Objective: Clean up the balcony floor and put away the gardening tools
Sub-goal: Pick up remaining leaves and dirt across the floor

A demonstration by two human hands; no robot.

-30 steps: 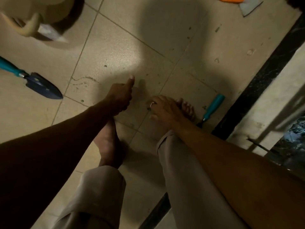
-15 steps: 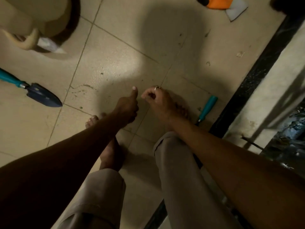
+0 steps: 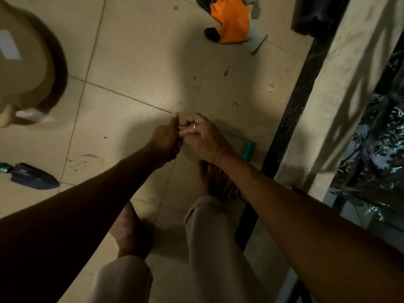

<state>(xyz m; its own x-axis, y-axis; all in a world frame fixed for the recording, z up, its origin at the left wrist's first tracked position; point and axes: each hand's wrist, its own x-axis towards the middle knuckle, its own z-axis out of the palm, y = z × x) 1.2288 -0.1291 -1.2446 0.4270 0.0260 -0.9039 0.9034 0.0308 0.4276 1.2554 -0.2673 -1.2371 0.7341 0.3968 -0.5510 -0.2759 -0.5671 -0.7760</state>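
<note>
Straight out in front of me, above the tiled floor (image 3: 135,62), my two hands meet. My left hand (image 3: 166,138) is curled into a loose fist with the thumb pointing away from me, and my right hand (image 3: 201,136), a ring on one finger, has its bent fingers pressed against the left one's fingers. I cannot tell whether either hand holds anything, since the place where they touch is dark and hidden. Just to the right of my right hand, the teal handle (image 3: 249,149) of a tool lies on the floor, its other end hidden behind my wrist. Far to the left of my left hand lies a trowel (image 3: 35,179) with a dark blue blade. Well beyond both hands, an orange glove (image 3: 231,22) lies flat on the tiles. Small bits of dirt (image 3: 271,88) are scattered beyond my right hand, near the black threshold strip (image 3: 299,106) that runs along the right. Up to the left of my left hand stands a large beige pot (image 3: 21,62). My bare feet stand below my forearms.
</note>
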